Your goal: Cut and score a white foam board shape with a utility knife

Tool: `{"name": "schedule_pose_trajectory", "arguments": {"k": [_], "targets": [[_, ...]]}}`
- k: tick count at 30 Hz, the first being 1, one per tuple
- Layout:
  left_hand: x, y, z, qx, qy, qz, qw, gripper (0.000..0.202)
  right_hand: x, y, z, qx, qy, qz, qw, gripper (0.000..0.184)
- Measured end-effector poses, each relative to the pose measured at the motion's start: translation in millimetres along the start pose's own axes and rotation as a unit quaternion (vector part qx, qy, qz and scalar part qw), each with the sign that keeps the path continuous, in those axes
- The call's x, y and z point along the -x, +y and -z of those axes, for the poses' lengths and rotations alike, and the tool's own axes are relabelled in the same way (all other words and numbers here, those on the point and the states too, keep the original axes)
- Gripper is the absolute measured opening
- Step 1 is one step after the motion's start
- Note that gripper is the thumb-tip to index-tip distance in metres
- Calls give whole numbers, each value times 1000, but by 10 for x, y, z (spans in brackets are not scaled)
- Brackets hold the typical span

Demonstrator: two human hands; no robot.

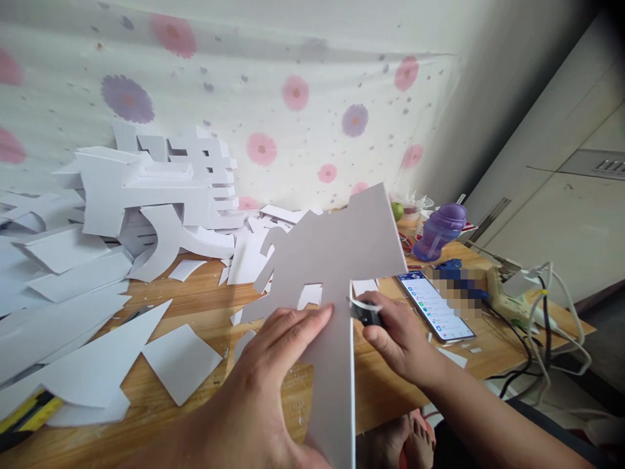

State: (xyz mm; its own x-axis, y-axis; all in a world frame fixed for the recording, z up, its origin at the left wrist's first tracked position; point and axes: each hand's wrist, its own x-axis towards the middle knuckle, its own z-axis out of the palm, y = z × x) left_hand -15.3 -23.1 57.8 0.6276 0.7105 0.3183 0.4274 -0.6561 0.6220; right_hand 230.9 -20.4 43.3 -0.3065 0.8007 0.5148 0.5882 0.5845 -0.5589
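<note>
My left hand [273,365] lies flat, fingers stretched out, on a large grey foam-board cut-out [336,254] that it holds tilted up over the wooden table [205,299]. My right hand [398,339] is closed around a small black cutter [366,312] pressed against the board's right edge, where a thin white sliver curls off. The cutter's blade is hidden by the board.
Stacked white foam-board letters [156,189] and several offcuts [180,361] cover the table's left. A lit phone [434,306], a purple bottle [439,231], a glue gun [508,296] and cables [547,326] sit at the right. A flowered cloth [293,98] hangs behind. Bare feet [410,443] show below the table edge.
</note>
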Motion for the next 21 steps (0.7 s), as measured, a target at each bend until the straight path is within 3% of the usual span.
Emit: {"name": "schedule_pose_trajectory", "arguments": {"k": [16, 21], "targets": [[14, -48, 8, 3, -34, 57, 998, 127, 16, -60, 19, -14, -21, 28, 999, 52], [40, -37, -8, -19, -17, 20, 999, 129, 5, -14, 33, 1, -16, 15, 1000, 53]]}}
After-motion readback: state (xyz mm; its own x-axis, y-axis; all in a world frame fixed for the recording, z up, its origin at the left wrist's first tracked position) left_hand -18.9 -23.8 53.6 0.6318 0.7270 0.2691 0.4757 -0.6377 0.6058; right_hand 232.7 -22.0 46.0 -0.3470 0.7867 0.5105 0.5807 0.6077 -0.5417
